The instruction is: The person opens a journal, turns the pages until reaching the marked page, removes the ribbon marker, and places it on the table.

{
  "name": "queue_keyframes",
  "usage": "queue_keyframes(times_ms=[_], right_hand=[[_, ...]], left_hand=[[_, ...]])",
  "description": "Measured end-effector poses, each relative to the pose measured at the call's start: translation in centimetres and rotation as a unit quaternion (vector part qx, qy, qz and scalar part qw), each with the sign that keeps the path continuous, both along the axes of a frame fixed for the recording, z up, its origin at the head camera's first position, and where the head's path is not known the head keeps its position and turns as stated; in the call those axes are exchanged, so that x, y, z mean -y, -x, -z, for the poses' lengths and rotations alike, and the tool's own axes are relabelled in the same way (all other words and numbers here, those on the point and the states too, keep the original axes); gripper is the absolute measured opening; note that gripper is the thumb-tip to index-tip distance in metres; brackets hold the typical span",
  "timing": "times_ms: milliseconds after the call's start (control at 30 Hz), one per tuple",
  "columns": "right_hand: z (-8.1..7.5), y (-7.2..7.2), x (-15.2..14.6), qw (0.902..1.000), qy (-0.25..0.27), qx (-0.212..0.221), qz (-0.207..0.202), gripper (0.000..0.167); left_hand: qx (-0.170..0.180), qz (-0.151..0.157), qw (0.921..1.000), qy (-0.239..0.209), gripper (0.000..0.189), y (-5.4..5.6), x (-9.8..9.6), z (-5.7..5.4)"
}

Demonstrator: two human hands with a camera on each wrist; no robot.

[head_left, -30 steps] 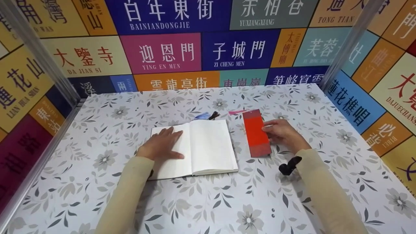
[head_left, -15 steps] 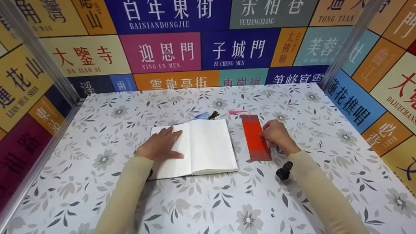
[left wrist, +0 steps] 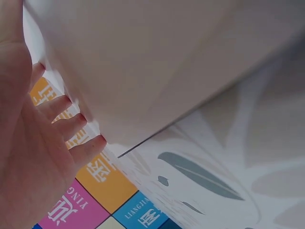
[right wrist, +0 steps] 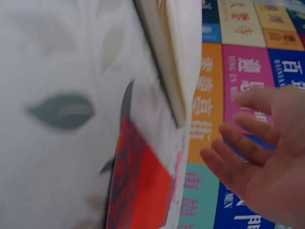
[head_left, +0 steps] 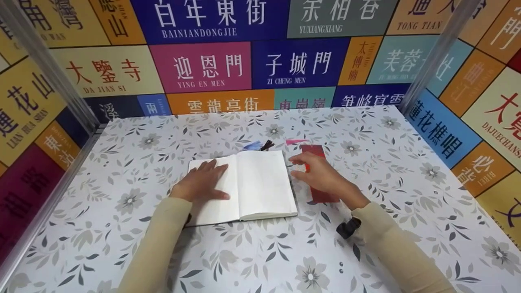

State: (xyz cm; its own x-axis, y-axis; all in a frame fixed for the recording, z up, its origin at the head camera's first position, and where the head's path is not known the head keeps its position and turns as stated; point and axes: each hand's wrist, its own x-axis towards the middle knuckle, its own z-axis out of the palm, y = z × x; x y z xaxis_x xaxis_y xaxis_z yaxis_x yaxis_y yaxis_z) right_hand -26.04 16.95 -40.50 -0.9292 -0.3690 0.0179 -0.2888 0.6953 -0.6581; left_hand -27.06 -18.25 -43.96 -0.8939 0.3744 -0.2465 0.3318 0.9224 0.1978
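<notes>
An open notebook (head_left: pixel 264 179) with blank white pages lies on the table. My left hand (head_left: pixel 201 181) rests on its left page, fingers spread; the left wrist view has the fingertips (left wrist: pixel 97 142) at the page (left wrist: pixel 128 57). To the notebook's right lies a red bookmark (head_left: pixel 326 196) with darker ends, partly hidden beneath my right hand (head_left: pixel 319 173). That hand holds nothing; its thumb and fingers are parted and point at the notebook's right edge. In the right wrist view, the bookmark (right wrist: pixel 143 181) lies apart from the fingers.
A pink tassel (head_left: pixel 296 142) lies by the bookmark's far end. Blue (head_left: pixel 252 145) and black (head_left: pixel 267 144) tassels stick out past the notebook's far edge. The table wears a floral cloth (head_left: pixel 228 252). Walls with colourful lettered panels (head_left: pixel 301 63) stand behind and at both sides.
My right hand has laid the red bookmark flat on the table, let go of it, and moved left over it toward the notebook. The left hand has stayed on the page.
</notes>
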Motion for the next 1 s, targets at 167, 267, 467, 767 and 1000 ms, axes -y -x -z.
queue_keyframes(times_ms=[167,267,467,767,1000], right_hand=[[-0.7,-1.9,1.9,0.9958,-0.013,0.014,-0.089,0.054],[-0.5,-2.7,2.8,0.9887,-0.04,-0.003,-0.145,0.057],[0.7,-3.9,4.3,0.9765,-0.095,-0.006,-0.193,0.068],[1.5,-4.5,5.0,0.9714,-0.121,-0.005,-0.205,0.06],[1.2,-4.2,4.2,0.9732,-0.093,-0.039,-0.207,0.048]], left_hand=[[0.007,-0.009,0.9998,-0.014,0.103,0.1,-0.2,-0.2],[0.007,-0.012,0.9997,-0.021,0.103,0.1,-0.2,-0.4],[0.002,-0.009,0.9997,-0.022,0.103,0.3,-0.2,-0.5],[0.02,-0.02,0.999,-0.036,0.103,0.0,-0.4,-0.4],[0.004,-0.007,0.9994,-0.033,0.101,-0.1,-0.1,-0.6]])
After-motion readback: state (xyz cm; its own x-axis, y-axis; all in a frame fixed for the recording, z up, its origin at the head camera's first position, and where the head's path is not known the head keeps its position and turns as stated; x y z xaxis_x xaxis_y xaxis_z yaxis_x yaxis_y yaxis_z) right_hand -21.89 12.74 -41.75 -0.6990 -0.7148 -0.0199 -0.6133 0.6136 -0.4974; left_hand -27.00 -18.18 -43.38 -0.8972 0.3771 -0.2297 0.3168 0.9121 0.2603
